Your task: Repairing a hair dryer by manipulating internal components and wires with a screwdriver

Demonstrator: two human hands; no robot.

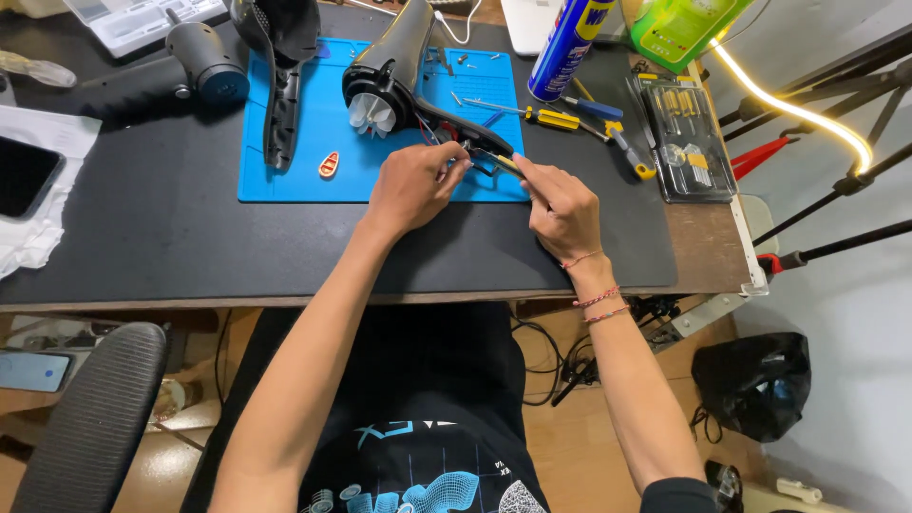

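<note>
An opened black hair dryer (394,66) lies on a blue work mat (285,176), its white fan facing me and its handle half with wires reaching toward my hands. My left hand (413,185) pinches the small parts and wires at the handle's end. My right hand (560,204) grips a thin tool with a yellow-and-black handle (505,161), its tip at the same spot. The other black shell half (280,66) lies at the mat's left. A small red-and-white part (329,164) rests on the mat.
A blue spray can (567,43), a green bottle (679,28), yellow-handled screwdrivers (560,119) and a bit case (686,138) stand at the right. A black nozzle (204,57) and a phone on white cloth (24,176) are at the left. A chair (95,418) sits below left.
</note>
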